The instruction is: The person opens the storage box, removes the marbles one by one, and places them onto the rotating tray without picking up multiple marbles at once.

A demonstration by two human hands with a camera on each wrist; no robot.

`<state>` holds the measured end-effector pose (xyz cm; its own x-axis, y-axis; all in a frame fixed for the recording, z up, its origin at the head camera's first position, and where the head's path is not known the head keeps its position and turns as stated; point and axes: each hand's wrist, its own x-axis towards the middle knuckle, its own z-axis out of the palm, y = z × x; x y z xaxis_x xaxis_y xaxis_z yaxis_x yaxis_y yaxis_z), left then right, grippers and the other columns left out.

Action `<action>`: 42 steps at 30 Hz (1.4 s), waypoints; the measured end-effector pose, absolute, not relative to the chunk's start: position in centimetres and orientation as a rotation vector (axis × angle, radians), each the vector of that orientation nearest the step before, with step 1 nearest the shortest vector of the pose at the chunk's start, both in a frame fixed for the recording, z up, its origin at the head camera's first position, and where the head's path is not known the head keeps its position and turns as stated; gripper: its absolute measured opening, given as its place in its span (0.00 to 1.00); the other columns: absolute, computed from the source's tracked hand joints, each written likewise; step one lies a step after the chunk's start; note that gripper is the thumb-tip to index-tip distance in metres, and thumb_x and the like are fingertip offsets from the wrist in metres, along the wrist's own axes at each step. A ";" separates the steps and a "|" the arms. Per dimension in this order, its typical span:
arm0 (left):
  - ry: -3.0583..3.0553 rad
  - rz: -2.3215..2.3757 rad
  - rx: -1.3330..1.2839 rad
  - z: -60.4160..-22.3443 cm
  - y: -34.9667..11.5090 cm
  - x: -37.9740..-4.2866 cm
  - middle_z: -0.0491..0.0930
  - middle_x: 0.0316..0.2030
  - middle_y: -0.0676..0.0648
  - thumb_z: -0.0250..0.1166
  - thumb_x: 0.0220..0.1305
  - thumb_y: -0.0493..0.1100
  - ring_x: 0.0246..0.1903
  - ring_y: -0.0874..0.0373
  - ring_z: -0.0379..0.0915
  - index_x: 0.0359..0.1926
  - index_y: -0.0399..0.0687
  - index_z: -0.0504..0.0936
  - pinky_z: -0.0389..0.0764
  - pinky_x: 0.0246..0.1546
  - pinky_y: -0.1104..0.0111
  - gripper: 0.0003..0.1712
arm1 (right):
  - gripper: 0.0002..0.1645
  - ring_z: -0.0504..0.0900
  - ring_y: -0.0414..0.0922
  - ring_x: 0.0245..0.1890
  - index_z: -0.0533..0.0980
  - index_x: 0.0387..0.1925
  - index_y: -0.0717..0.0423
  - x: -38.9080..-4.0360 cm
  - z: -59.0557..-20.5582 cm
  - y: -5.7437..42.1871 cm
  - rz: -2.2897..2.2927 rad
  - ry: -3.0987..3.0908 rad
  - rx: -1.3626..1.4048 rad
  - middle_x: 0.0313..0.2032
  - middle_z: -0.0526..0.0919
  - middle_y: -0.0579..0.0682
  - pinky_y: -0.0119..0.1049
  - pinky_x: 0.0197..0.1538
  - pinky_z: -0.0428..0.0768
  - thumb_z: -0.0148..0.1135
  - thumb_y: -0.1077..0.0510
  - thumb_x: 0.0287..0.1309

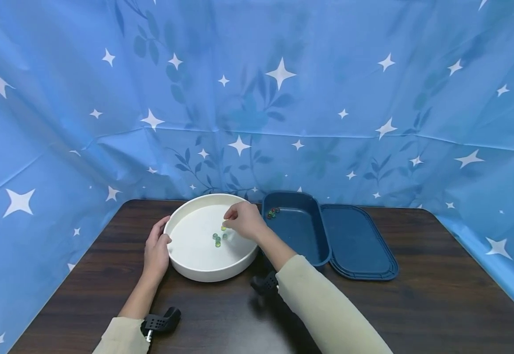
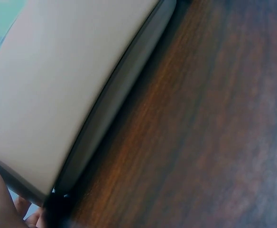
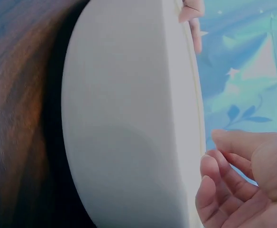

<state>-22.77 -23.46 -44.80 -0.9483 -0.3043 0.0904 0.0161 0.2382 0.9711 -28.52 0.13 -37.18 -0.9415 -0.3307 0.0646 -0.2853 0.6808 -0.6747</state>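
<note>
A round white tray [image 1: 190,255] with a raised rim stands on the table's left half. My left hand [image 1: 156,250] grips its left rim, thumb over the edge and fingers along the outer wall. Several small green glass marbles [image 1: 218,241] lie in the tray's middle. Over the tray's right side, my right hand [image 1: 245,221] reaches down with bent fingers and thumb. One yellow-green marble [image 1: 223,228] shows right at its fingertips; I cannot tell whether they pinch it. In the right wrist view, the thumb [image 3: 238,142] and forefinger come close together, and the tray's wall hides the marbles.
Right of the tray sits a deep dark-blue container [image 1: 299,231] with several red and green marbles [image 1: 273,212] in its back left corner. A blue lid [image 1: 358,241] lies flat beside it. A blue star-patterned cloth [image 1: 257,98] hangs behind the dark wooden table [image 1: 434,295].
</note>
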 end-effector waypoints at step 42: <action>-2.241 -1.757 0.256 -44.9 -23.4 -23.0 0.61 0.76 0.43 0.40 0.64 0.34 0.76 0.47 0.55 0.76 0.48 0.63 0.58 0.74 0.50 0.37 | 0.22 0.81 0.45 0.34 0.76 0.61 0.58 -32.7 -41.6 10.8 -1.298 2.735 0.047 0.43 0.81 0.56 0.34 0.35 0.77 0.61 0.60 0.67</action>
<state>-22.99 -23.41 -44.89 -0.9445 -0.3092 0.1107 0.0337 0.2440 0.9692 -32.74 10.79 -41.55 -0.9930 -0.0209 -0.1161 0.0767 0.6331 -0.7703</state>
